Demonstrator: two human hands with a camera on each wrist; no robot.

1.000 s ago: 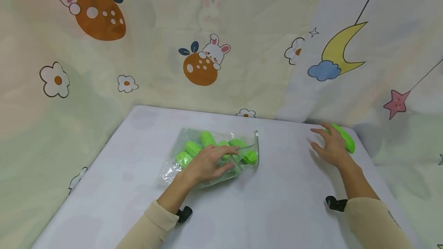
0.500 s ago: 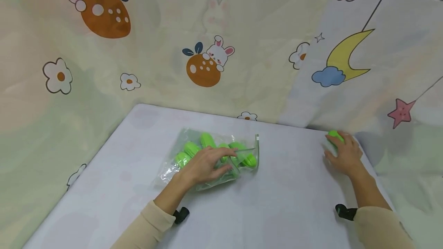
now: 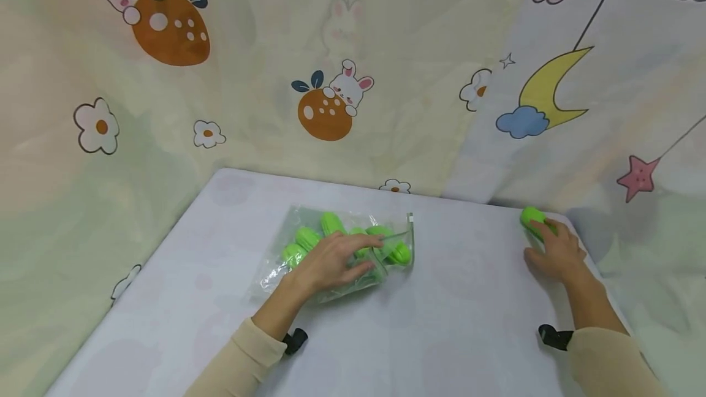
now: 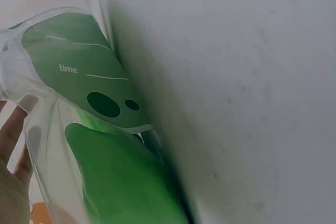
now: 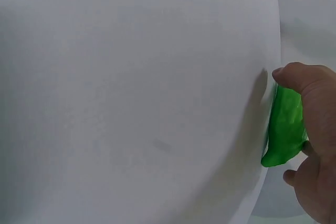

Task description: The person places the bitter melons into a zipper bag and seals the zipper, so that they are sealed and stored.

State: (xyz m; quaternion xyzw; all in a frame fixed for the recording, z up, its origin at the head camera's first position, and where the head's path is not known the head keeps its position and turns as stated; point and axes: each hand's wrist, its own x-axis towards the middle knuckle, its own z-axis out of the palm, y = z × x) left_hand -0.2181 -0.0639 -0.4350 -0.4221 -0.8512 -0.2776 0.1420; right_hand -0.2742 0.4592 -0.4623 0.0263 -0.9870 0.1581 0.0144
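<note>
A clear zip bag [image 3: 342,287] with a green label panel lies mid-table and holds several bright green, ridged toy vegetables [image 3: 331,223]. My left hand [image 3: 331,259] holds the bag at its mouth, thumb and forefinger spread apart. The left wrist view shows the fingers [image 4: 14,135] against the clear film and a green toy vegetable [image 4: 126,182] behind the plastic. By the far right corner, my right hand [image 3: 559,256] grips another long green toy vegetable [image 3: 532,216]. In the right wrist view that vegetable's pointed tip [image 5: 270,158] shows between thumb and fingers; the rest is hidden.
The white table [image 3: 458,323] ends at a printed cloth backdrop [image 3: 413,78] behind. Its right edge runs close beside the right hand. A black wrist camera mount [image 3: 296,340] shows at the left cuff, another mount [image 3: 554,337] at the right one.
My right hand has moved rightward onto the long green vegetable, and its fingers have drawn in around it. The left hand has stayed at the bag's mouth. The head view has shifted slightly.
</note>
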